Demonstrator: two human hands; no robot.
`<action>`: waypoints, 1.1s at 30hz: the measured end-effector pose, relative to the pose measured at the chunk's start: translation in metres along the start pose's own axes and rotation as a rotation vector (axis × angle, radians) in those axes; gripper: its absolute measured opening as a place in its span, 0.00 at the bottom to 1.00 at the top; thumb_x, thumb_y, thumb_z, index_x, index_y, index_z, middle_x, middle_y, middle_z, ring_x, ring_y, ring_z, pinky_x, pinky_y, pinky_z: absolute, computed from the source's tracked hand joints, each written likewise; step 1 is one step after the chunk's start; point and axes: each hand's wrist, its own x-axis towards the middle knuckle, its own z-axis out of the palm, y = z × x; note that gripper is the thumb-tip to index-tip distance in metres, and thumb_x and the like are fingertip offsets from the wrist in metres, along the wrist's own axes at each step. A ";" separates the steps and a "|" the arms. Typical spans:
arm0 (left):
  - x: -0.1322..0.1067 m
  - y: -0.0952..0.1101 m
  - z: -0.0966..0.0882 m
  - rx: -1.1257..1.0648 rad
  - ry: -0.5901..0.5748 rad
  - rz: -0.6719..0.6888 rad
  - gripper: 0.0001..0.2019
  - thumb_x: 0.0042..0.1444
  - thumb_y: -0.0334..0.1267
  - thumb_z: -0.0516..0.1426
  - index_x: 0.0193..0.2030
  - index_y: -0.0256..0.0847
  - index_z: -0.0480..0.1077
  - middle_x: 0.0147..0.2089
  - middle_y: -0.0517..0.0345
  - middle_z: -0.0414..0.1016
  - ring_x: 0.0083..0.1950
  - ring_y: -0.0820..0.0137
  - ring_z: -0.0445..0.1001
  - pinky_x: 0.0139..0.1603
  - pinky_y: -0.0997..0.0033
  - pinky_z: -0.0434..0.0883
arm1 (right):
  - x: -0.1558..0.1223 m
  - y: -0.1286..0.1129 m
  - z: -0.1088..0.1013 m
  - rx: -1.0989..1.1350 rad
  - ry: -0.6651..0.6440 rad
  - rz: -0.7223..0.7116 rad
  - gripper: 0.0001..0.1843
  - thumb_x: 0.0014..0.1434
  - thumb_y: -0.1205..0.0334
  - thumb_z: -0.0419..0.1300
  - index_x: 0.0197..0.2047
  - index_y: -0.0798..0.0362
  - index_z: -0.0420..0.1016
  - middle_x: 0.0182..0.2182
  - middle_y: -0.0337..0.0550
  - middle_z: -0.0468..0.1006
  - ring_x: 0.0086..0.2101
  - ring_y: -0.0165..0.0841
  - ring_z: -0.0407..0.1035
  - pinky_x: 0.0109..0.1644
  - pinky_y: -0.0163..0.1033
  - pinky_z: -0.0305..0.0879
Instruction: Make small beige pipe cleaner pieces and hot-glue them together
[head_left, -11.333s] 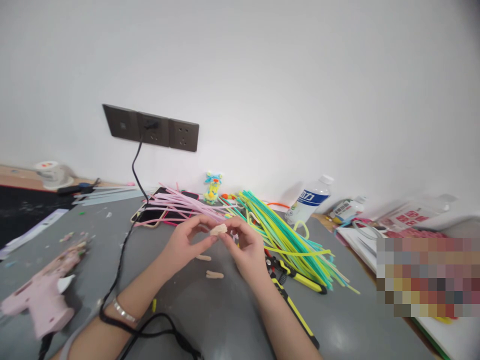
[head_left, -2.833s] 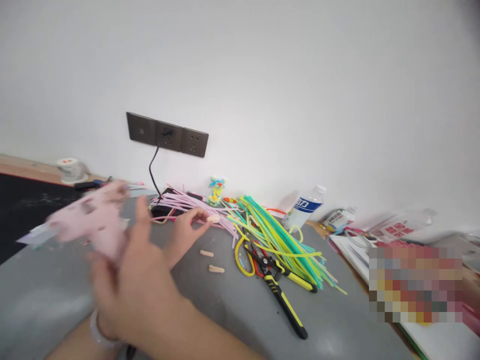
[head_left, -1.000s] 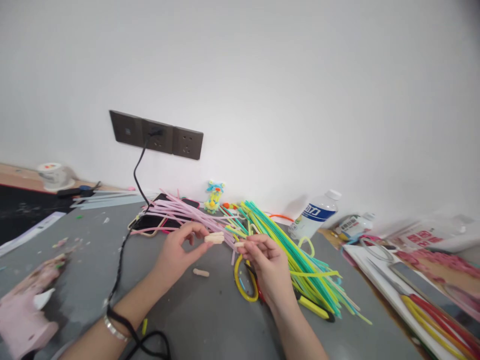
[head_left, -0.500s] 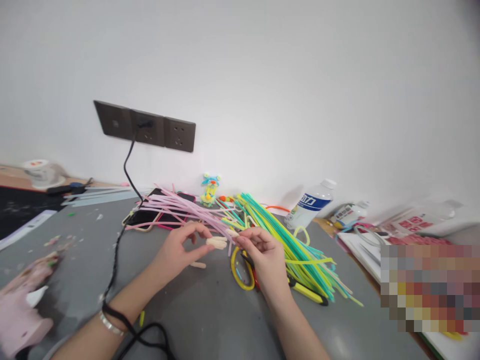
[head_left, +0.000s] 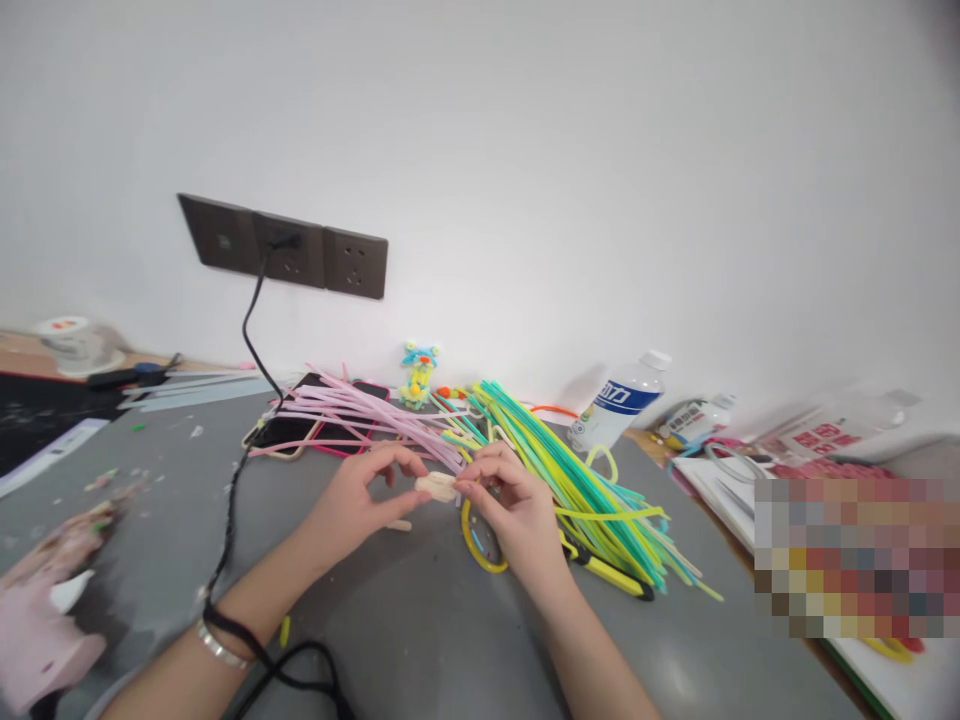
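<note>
A small cream bundle of folded pipe cleaner [head_left: 435, 487] is held above the grey table between my two hands. My left hand [head_left: 369, 502] pinches its left end between thumb and forefinger. My right hand [head_left: 517, 515] has its fingertips closed on the right end, where the details are hidden. Just behind my fingers lie loose pink pipe cleaners [head_left: 367, 418]. Yellow and teal pipe cleaners [head_left: 577, 490] are heaped to the right of my right hand. Beside that hand lies a yellow scissor handle [head_left: 480, 545], and a short cream piece [head_left: 399, 525] rests below my left fingers.
A yellow-handled cutter [head_left: 607, 577] lies by the heap. Behind stand a pipe-cleaner figure [head_left: 418, 375] and a plastic bottle [head_left: 622, 400]. A black cable [head_left: 236, 500] runs from the wall socket [head_left: 352, 262] over my left forearm. A pink object [head_left: 52, 640] lies at left.
My right hand has moved left, bringing the short cream piece from beside the bundle against it. My left hand stays nearly in place. The view has shifted slightly.
</note>
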 end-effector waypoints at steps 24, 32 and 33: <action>-0.001 0.003 0.001 0.050 -0.002 0.039 0.04 0.51 0.35 0.61 0.35 0.41 0.75 0.34 0.58 0.78 0.36 0.68 0.73 0.38 0.71 0.68 | -0.003 -0.002 0.002 -0.091 -0.042 -0.041 0.04 0.55 0.61 0.68 0.29 0.49 0.80 0.29 0.41 0.71 0.33 0.35 0.64 0.34 0.38 0.59; -0.002 0.002 -0.001 0.019 0.041 0.088 0.03 0.53 0.34 0.61 0.35 0.41 0.74 0.35 0.57 0.78 0.38 0.67 0.74 0.39 0.70 0.69 | -0.002 0.002 0.000 0.137 0.026 0.100 0.16 0.58 0.47 0.64 0.43 0.49 0.77 0.33 0.41 0.73 0.31 0.33 0.64 0.35 0.37 0.62; -0.002 0.001 -0.001 0.018 0.056 0.098 0.03 0.53 0.33 0.61 0.35 0.41 0.74 0.35 0.57 0.78 0.38 0.67 0.74 0.40 0.70 0.69 | -0.003 0.003 0.001 0.186 0.014 0.143 0.18 0.59 0.45 0.63 0.45 0.49 0.77 0.34 0.42 0.75 0.32 0.34 0.66 0.36 0.37 0.62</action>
